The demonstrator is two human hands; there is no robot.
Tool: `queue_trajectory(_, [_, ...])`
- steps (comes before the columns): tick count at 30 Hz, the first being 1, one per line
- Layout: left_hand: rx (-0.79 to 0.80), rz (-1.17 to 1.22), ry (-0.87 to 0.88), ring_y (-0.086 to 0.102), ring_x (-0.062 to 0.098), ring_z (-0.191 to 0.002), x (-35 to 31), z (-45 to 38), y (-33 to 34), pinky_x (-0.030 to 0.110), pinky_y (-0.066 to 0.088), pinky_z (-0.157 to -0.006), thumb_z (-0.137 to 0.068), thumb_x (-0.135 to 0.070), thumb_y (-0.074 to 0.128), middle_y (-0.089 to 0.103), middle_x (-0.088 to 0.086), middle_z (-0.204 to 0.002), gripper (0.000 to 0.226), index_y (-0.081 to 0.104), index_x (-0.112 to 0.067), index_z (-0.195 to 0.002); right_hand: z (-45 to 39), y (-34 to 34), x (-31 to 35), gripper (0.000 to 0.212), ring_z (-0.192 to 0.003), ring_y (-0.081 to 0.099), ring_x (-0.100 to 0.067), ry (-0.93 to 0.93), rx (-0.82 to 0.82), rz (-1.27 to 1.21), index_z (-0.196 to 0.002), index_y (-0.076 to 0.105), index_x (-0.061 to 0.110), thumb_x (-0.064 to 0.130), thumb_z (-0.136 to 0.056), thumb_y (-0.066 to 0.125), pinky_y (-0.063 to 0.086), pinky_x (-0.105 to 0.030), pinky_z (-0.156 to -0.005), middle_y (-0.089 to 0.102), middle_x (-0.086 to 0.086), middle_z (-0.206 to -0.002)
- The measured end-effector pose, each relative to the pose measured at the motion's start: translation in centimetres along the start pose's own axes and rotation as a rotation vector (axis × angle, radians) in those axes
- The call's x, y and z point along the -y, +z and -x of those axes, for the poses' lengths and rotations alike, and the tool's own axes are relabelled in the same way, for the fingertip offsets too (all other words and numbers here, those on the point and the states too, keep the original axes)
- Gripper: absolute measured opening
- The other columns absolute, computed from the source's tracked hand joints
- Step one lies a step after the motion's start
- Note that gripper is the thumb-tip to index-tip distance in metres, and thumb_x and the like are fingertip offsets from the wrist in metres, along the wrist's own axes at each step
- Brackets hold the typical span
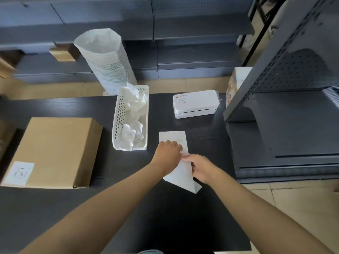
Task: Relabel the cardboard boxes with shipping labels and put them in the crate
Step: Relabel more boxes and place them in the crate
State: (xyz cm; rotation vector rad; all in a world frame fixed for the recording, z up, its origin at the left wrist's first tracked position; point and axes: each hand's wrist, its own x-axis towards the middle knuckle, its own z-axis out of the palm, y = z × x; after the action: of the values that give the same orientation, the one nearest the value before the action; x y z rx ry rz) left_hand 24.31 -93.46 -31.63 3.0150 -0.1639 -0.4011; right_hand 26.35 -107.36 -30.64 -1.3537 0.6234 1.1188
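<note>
A white shipping label [173, 137] lies flat on the dark table [183, 217], right of centre. My left hand [167, 155] presses down on its near part with bent fingers. My right hand [200, 167] pinches the white backing sheet [183, 177], which curls up and away from the label toward me. A flat cardboard box [55, 151] sits at the table's left, with a small white label [19, 173] on its near left corner. No crate for boxes can be seen.
A white slotted basket [145, 123] holding crumpled backing paper stands between box and label. A white label printer [195, 103] sits behind the label. A tall white sack [106, 57] stands past the table. Grey metal shelving [286, 110] stands close on the right.
</note>
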Motion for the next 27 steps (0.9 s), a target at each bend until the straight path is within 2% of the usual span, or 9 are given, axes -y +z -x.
queue_trajectory(5, [-0.008, 0.003, 0.006, 0.058, 0.02, -0.104, 0.1, 0.2, -1.2, 0.035, 0.039, -0.099, -0.1, -0.028, 0.038, 0.063, 0.002, -0.116, 0.031, 0.059, -0.018, -0.119, 0.6, 0.1, 0.4, 0.031, -0.111, 0.058, -0.03, -0.022, -0.06, 0.126, -0.122, 0.061, 0.014, 0.026, -0.093, 0.06, 0.039, -0.048, -0.106, 0.064, -0.011, -0.118])
queue_trajectory(9, [-0.006, -0.018, 0.019, 0.059, 0.02, -0.098, -0.1, 0.4, -2.1, 0.035, 0.04, -0.096, -0.099, -0.027, 0.038, 0.065, 0.003, -0.11, 0.03, 0.061, -0.016, -0.115, 1.0, 0.0, 0.2, 0.029, -0.107, 0.06, -0.028, -0.072, -0.068, 0.158, -0.123, 0.062, 0.019, 0.024, -0.094, 0.059, 0.044, -0.047, -0.102, 0.065, -0.009, -0.115])
queue_trajectory(16, [0.016, -0.024, 0.002, 0.059, 0.022, -0.091, -0.3, 0.8, -3.0, 0.034, 0.041, -0.09, -0.095, -0.026, 0.041, 0.067, 0.003, -0.099, 0.029, 0.065, -0.016, -0.108, 0.9, -0.3, -0.5, 0.024, -0.113, 0.055, -0.023, -0.164, -0.081, 0.321, -0.116, 0.064, 0.023, 0.028, -0.092, 0.061, 0.043, -0.041, -0.1, 0.062, -0.001, -0.121])
queue_trajectory(19, [0.025, 0.025, -0.003, 0.059, 0.021, -0.094, -0.1, 0.9, -3.2, 0.034, 0.04, -0.09, -0.095, -0.027, 0.041, 0.067, 0.002, -0.102, 0.03, 0.064, -0.017, -0.11, 1.0, -0.1, -0.5, 0.014, -0.105, 0.056, -0.017, -0.179, -0.075, 0.326, -0.106, 0.065, 0.029, 0.028, -0.092, 0.061, 0.045, -0.032, -0.085, 0.062, 0.002, -0.116])
queue_trajectory(22, [0.043, 0.09, -0.002, 0.058, 0.02, -0.099, 0.4, 0.8, -3.5, 0.034, 0.038, -0.091, -0.096, -0.029, 0.041, 0.067, 0.001, -0.109, 0.03, 0.064, -0.02, -0.113, 0.9, 0.0, -0.5, 0.014, -0.105, 0.055, -0.019, -0.183, -0.082, 0.353, -0.105, 0.066, 0.029, 0.027, -0.092, 0.061, 0.043, -0.035, -0.089, 0.062, 0.003, -0.114])
queue_trajectory(25, [0.058, 0.103, 0.008, 0.057, 0.02, -0.104, 0.6, 0.9, -3.5, 0.034, 0.038, -0.095, -0.097, -0.03, 0.042, 0.066, -0.001, -0.114, 0.03, 0.064, -0.023, -0.115, 1.1, 0.1, -0.4, 0.009, -0.091, 0.053, -0.011, -0.182, -0.1, 0.356, -0.09, 0.063, 0.034, 0.026, -0.093, 0.059, 0.041, -0.026, -0.07, 0.059, 0.012, -0.098])
queue_trajectory(27, [0.06, 0.117, 0.005, 0.057, 0.019, -0.106, 0.7, 1.0, -3.4, 0.034, 0.037, -0.095, -0.098, -0.03, 0.042, 0.066, -0.002, -0.116, 0.029, 0.064, -0.023, -0.115, 1.1, 0.1, -0.4, 0.011, -0.089, 0.054, -0.011, -0.18, -0.099, 0.36, -0.099, 0.065, 0.031, 0.024, -0.094, 0.058, 0.038, -0.025, -0.064, 0.061, 0.011, -0.098])
